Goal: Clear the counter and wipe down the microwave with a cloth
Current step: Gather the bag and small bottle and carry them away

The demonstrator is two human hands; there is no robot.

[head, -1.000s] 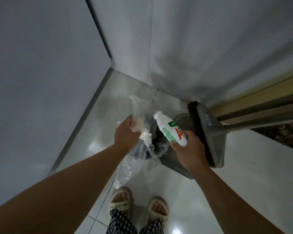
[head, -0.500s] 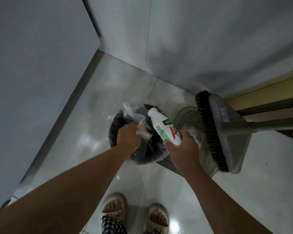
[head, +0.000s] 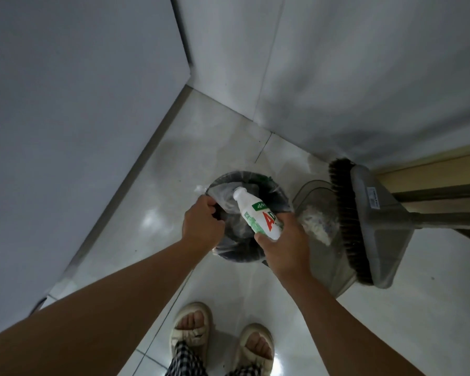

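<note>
My left hand (head: pixel 202 226) grips the clear plastic bag (head: pixel 223 198) over the dark bin (head: pixel 278 196); my right hand (head: pixel 285 246) holds 1 white bottle (head: pixel 257 214), cap tilted away above the bin, dustpan (head: pixel 320 213) just right of it

Bin mouth (head: pixel 277 198) half blocked by clear bag (head: pixel 223 198); dustpan (head: pixel 310 194) and broom (head: pixel 369 226) crowd right; left floor (head: pixel 152 213) free.

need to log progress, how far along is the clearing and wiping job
Looks done: at least two bits of rubbish have reached the bin. In hand: the left hand grips a clear plastic bag at the rim, and the right hand holds a white bottle over the opening, neither yet dropped. Left: no counter, microwave or cloth is in view, so the wiping looks still to come.
</note>
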